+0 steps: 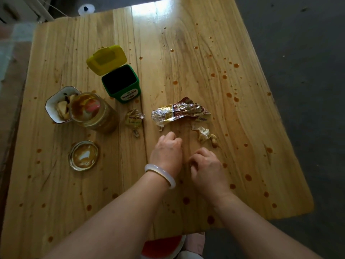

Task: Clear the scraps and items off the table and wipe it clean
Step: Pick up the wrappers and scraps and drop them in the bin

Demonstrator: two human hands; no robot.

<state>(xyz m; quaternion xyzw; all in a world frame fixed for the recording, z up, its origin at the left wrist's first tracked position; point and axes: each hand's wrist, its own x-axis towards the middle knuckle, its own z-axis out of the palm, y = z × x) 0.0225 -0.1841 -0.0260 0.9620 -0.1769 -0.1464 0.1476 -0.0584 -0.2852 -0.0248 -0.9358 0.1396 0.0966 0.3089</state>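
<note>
My left hand (pixel 166 152), with a pale bangle on its wrist, rests knuckles-up on the wooden table (pixel 242 128), fingers curled under. My right hand (pixel 203 165) lies beside it, also curled. Nothing shows inside either hand. Just beyond them lie a crumpled red-and-clear wrapper (pixel 181 111), white scraps (pixel 203 132) and a peanut shell (pixel 214 140). A small clear wrapper (pixel 133 118) and another shell (pixel 136 132) lie to the left. A small green bin (pixel 121 85) stands open, its yellow lid (pixel 106 59) flipped back. Reddish-brown sauce drops (pixel 236 99) dot the table.
At the left stand a smeared glass jar (pixel 93 111), its lid (pixel 84 155) lying upside down, and a white bowl (pixel 59 105) holding food scraps. Grey floor lies past the table's right edge. Something red (pixel 162 245) shows below the near edge.
</note>
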